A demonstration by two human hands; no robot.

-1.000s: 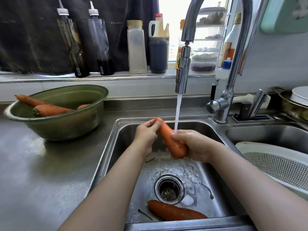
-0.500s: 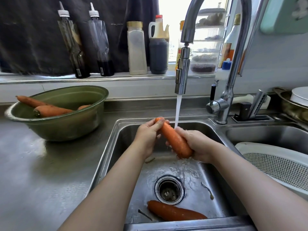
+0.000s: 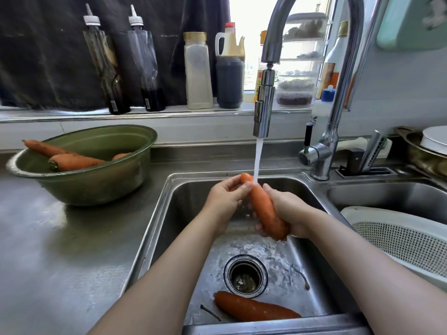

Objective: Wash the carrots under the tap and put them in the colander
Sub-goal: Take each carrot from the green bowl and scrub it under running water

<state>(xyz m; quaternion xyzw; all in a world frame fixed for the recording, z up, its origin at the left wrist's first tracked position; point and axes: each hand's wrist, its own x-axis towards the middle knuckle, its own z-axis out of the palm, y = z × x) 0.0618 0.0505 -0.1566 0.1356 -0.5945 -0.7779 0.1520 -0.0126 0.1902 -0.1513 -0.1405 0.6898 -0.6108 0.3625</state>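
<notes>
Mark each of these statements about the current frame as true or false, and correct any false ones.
1. The left hand and the right hand both hold one carrot under the running water. True.
2. The green bowl is empty. False: the green bowl holds carrots.
3. A second carrot lies on the floor of the sink, beside the drain. True.
4. The colander stands left of the sink. False: the colander sits to the right, in the neighbouring basin.
</notes>
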